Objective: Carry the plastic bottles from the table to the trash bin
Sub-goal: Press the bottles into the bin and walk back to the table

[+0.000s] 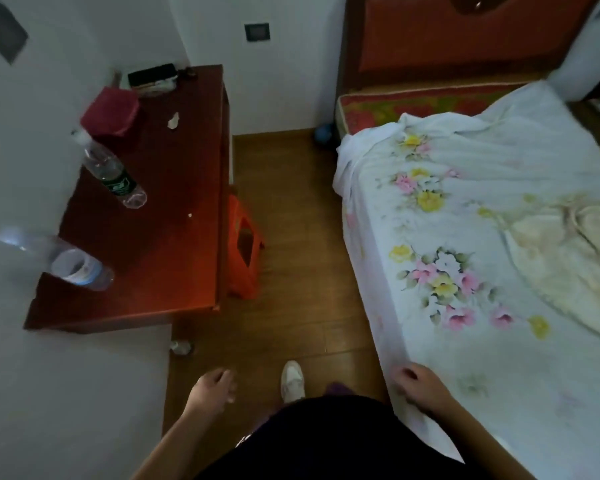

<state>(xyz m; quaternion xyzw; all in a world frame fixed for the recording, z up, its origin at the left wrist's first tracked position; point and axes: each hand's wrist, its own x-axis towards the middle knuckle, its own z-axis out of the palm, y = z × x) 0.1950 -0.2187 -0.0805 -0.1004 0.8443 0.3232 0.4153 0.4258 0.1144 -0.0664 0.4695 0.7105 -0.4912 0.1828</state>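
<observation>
Approach seems the step in hand: both plastic bottles stand on the red table (160,209) at the left of the frame, the green-labelled bottle (110,169) at mid-left and the blue-labelled bottle (73,263) lower, near the table's front edge. The person's left hand (213,384), bottom centre, and right hand (418,386), lower right by the bed (482,237), hang with fingers loosely curled, holding nothing. The next move likely calls for a step forward and a reach left to the nearer bottle. No trash bin shows.
</observation>
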